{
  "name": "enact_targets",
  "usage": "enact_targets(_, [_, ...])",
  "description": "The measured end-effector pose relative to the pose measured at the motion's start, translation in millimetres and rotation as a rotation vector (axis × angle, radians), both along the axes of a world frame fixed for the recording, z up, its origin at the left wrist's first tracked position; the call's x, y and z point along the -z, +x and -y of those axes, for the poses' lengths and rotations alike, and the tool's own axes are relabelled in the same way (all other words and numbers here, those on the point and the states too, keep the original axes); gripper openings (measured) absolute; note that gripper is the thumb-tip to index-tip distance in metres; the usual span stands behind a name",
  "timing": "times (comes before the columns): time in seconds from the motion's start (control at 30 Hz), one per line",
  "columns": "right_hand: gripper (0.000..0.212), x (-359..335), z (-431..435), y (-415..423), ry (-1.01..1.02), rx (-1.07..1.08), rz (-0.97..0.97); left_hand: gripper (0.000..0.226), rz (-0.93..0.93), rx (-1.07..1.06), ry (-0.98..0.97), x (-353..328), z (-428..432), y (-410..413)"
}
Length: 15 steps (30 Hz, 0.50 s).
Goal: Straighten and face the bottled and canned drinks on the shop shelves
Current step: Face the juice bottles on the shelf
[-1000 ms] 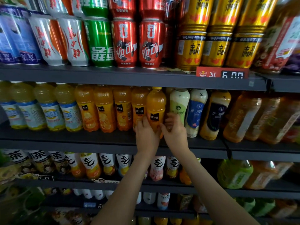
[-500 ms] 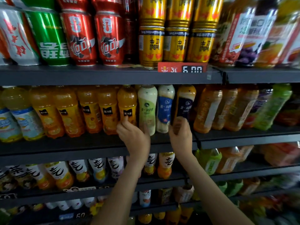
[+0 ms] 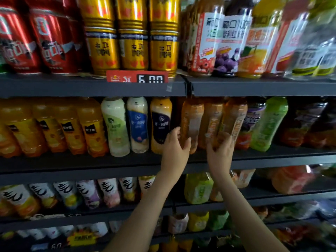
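Bottles [image 3: 212, 122] amber, blurred orange labels, upright.

Upper shelf [image 3: 72, 87], dark grey: red cans [image 3: 52, 39] with black-and-white lettering; gold cans [image 3: 133, 39] with black bands. Price tag [image 3: 137, 79]: red, white digits on black. Below: orange bottles [image 3: 91, 128], black labels; cream bottle [image 3: 115, 126], green label; white bottle [image 3: 137, 124], blue label; amber bottles [image 3: 190, 122]; green bottle [image 3: 269, 122].

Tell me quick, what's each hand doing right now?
Left hand: grips the leftmost amber plastic bottle.
Right hand: grips the base of a tilted amber plastic bottle nearby.
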State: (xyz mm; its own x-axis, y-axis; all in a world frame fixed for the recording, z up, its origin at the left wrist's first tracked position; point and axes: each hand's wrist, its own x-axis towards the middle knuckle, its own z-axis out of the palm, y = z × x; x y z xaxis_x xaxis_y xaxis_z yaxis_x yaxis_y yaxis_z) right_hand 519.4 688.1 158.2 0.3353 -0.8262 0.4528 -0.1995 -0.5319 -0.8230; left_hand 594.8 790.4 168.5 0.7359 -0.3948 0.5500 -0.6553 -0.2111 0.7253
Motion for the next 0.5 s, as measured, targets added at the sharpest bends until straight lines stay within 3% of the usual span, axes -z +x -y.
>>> enact_targets(0.07, [0.062,1,18,-11,0.03,-0.001,-0.046,0.064,-0.093,-0.047,0.025,-1,19,-3])
enact_targets(0.17, [0.057,4,39,-22,-0.003,-0.001,0.025,0.074,-0.214,-0.083,0.036,2,39,0])
enact_targets(0.5, [0.055,4,74,-25,-0.011,-0.04,-0.034,0.055,-0.271,-0.121,0.033,7,51,1])
